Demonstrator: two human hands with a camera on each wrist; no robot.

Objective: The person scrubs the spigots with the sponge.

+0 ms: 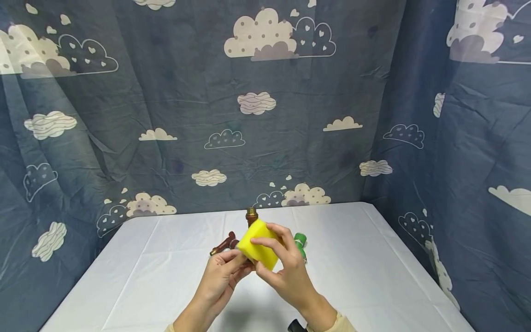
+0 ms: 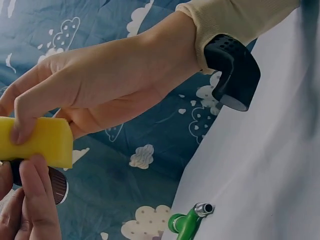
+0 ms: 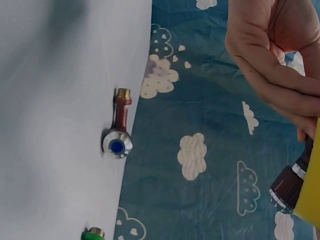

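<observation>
Above the middle of the table, my right hand pinches a yellow sponge between thumb and fingers. My left hand holds a dark brown tap, mostly hidden behind the sponge. Its ribbed brown knob shows beside the sponge in the right wrist view, and also the knob in the left wrist view. A brass threaded end stands out above the sponge in the head view. The sponge lies close against the tap, partly covering it.
Behind the hands, a red-brown tap with a brass end and blue-centred knob lies on the white table. A green tap lies to the right. Dark cloud-patterned cloth encloses the back and sides.
</observation>
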